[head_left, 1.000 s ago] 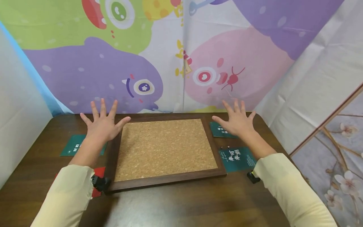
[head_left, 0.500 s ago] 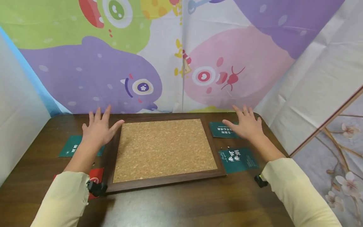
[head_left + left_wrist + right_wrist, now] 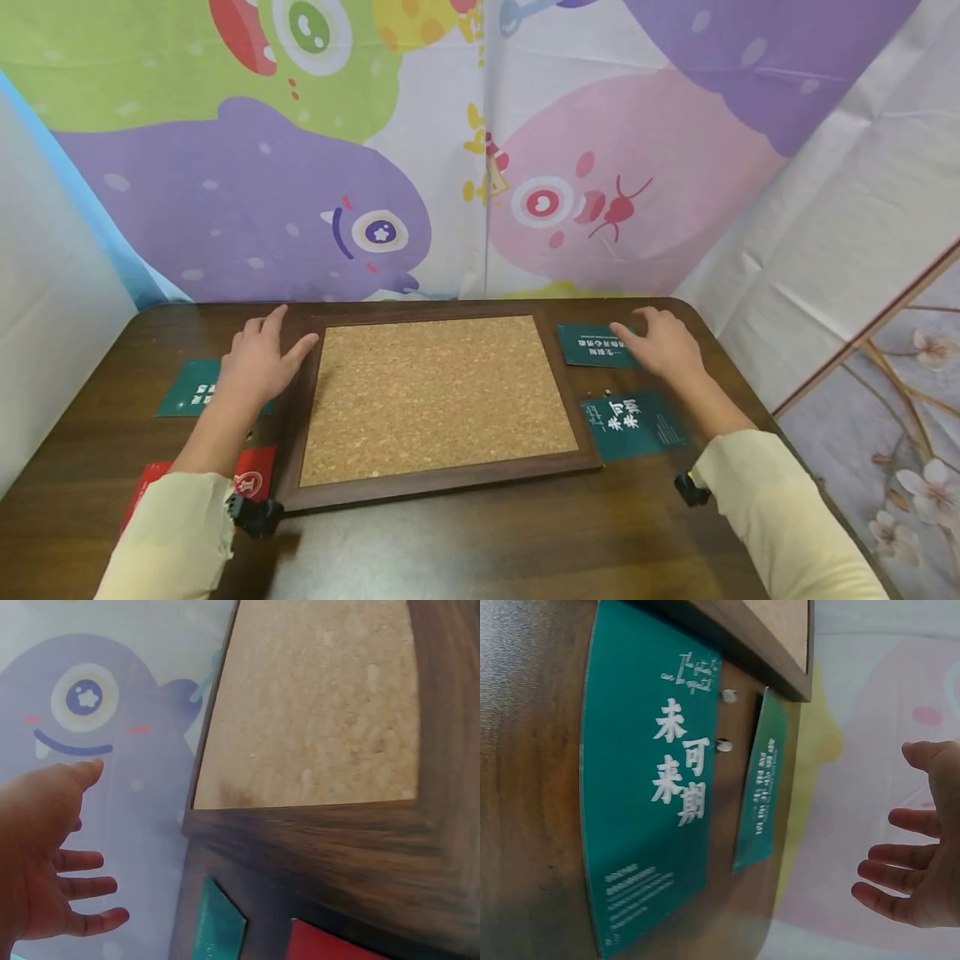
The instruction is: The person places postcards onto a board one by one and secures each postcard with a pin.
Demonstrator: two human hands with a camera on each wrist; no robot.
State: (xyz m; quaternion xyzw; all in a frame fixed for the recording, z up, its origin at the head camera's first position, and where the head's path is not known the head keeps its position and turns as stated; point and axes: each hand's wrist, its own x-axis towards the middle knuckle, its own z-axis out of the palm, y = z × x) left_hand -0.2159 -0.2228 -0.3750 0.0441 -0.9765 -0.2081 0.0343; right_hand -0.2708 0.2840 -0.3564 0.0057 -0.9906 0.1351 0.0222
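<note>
A cork board [image 3: 442, 392] in a dark wood frame lies on the table between the two hands. My left hand [image 3: 255, 362] hovers beside its left edge, above a green card [image 3: 180, 390], fingers relaxed and holding nothing. To the right of the board, my right hand [image 3: 667, 343] is in the air by a green card [image 3: 585, 348], its fingers loosely bent and nothing in them. Nearer me lies a second green card [image 3: 641, 795] with white writing. Two small tack-like pieces [image 3: 724, 745] sit between those two cards in the right wrist view.
A red card [image 3: 258, 467] lies near the board's lower left corner, partly hidden by the left forearm. Behind the wooden table [image 3: 450, 542] hangs a cartoon-printed cloth [image 3: 450, 167]. A floral panel [image 3: 900, 450] stands at the right.
Both hands have come down from a raised, wide-spread pose, and their fingers have drawn closer together and bent. The right hand has also shifted right. Board and cards stay in place.
</note>
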